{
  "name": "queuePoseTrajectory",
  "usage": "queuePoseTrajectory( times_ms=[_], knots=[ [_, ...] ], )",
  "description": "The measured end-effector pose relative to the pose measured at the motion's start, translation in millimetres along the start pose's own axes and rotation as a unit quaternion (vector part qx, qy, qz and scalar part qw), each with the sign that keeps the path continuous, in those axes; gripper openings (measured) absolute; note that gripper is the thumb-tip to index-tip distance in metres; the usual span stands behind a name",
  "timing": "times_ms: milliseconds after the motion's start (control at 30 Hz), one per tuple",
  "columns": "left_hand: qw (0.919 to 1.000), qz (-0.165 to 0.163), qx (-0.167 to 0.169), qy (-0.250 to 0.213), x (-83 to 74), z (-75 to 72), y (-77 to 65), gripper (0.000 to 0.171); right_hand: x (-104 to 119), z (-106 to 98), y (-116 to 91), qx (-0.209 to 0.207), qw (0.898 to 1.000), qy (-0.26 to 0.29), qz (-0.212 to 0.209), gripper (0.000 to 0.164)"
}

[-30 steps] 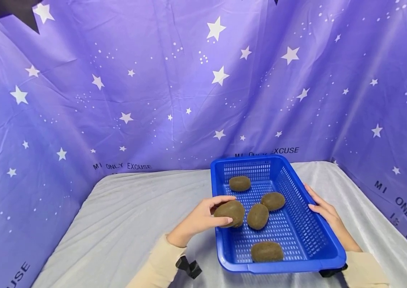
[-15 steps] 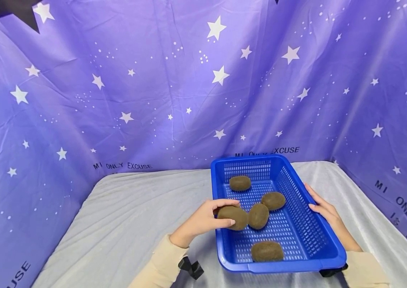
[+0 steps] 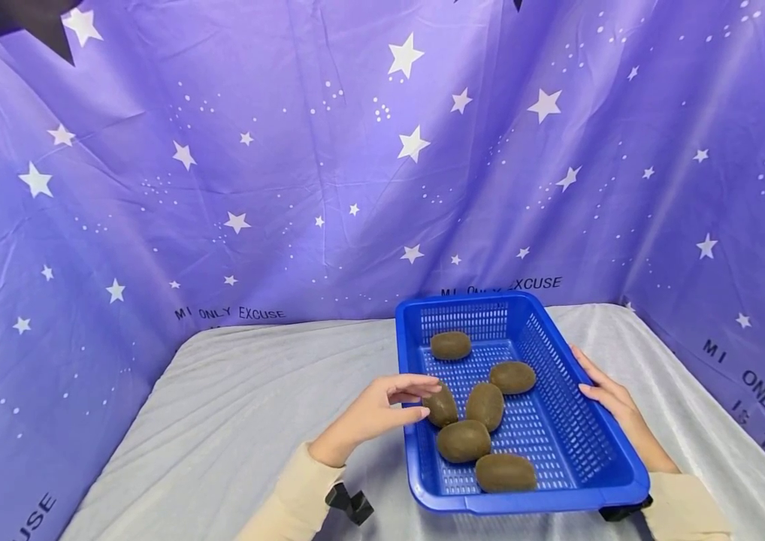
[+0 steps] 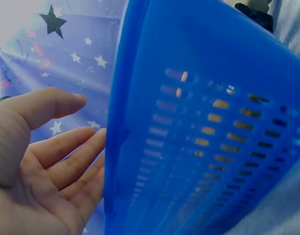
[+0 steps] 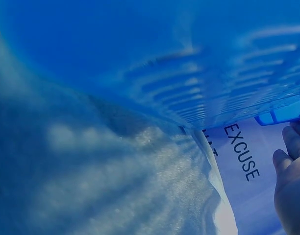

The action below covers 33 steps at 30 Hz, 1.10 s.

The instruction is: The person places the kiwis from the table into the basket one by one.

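Note:
In the head view a blue plastic basket (image 3: 524, 502) holds several brown kiwis, lying apart or touching on its slotted floor. My left hand (image 3: 376, 409) reaches over the left rim with fingers and thumb spread apart, nothing gripped. Just beyond its fingertips, a kiwi (image 3: 442, 407) lies against the left wall, partly hidden by the fingers. Another kiwi (image 3: 464, 441) sits just in front of that one. In the left wrist view the loose fingers (image 4: 74, 169) overlap the basket's rim. My right hand (image 3: 619, 406) rests with extended fingers against the basket's outer right side.
The basket stands on a table covered with a pale grey cloth (image 3: 274, 391), which stretches away to the left. A purple curtain (image 3: 328, 150) printed with stars rises behind and on both sides. Black straps (image 3: 352, 503) sit at the wrists.
My left hand has let go of the kiwis it held over the left rim. Two more kiwis now lie on the basket floor, and the hand has drawn slightly left. The right hand has stayed put.

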State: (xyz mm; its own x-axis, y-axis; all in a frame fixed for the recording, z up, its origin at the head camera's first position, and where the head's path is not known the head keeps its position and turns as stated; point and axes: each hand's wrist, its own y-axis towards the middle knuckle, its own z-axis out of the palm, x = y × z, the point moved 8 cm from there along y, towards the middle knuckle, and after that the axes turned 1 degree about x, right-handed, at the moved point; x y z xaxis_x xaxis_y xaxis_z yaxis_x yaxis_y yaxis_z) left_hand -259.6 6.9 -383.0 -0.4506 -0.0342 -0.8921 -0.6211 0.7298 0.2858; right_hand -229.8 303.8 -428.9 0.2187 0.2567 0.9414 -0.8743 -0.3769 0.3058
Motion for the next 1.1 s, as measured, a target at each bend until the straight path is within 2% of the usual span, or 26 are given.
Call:
queuePoseTrajectory(
  times_ms=[133, 233, 367, 467, 600, 700, 767, 833, 933, 1000, 1033, 1100],
  knots=[
    [0.9993, -0.011, -0.03, 0.018, 5.8, -15.1, -8.9, 0.04, -1, -1, 0, -0.001, 1.0, -0.003, 0.004, 0.054],
    [0.9985, -0.01, -0.04, 0.037, 8.6, -26.6, -16.0, 0.04, -1, -2, 1, -0.004, 1.0, -0.005, 0.009, 0.054],
    [0.9962, -0.014, -0.054, 0.067, 14.8, -44.9, -28.4, 0.04, -2, -5, 3, -0.016, 0.999, -0.043, 0.015, 0.054],
    [0.9919, -0.029, -0.08, 0.095, 22.8, -63.7, -40.1, 0.04, -1, -6, 5, -0.016, 0.999, -0.045, 0.013, 0.054],
    [0.9845, -0.048, -0.118, 0.121, 33.1, -88.9, -55.9, 0.041, 0, -7, 5, -0.008, 1.0, -0.017, 0.013, 0.055],
    [0.9768, -0.061, -0.146, 0.144, 34.8, -103.7, -65.2, 0.041, 1, -12, 4, -0.021, 0.999, -0.045, 0.019, 0.055],
    [0.9685, -0.072, -0.166, 0.171, 27.2, -111.5, -69.4, 0.041, 1, -16, 3, -0.034, 0.996, -0.078, 0.027, 0.054],
    [0.9574, -0.077, -0.185, 0.208, 26.9, -122.2, -74.7, 0.042, 3, -21, 2, -0.05, 0.991, -0.123, 0.021, 0.053],
    [0.9346, -0.091, -0.202, 0.278, 29.9, -140.1, -82.1, 0.047, 9, -29, 0, -0.082, 0.977, -0.196, -0.006, 0.051],
    [0.9181, -0.087, -0.208, 0.326, 36.4, -153.0, -86.6, 0.051, 15, -36, -2, -0.108, 0.96, -0.255, -0.032, 0.05],
    [0.9092, -0.09, -0.21, 0.348, 35.5, -157.9, -88.0, 0.053, 19, -40, -3, -0.122, 0.948, -0.29, -0.042, 0.05],
    [0.8898, -0.085, -0.218, 0.392, 31.6, -165.8, -90.1, 0.056, 27, -47, -5, -0.142, 0.917, -0.368, -0.054, 0.051]
  ],
)
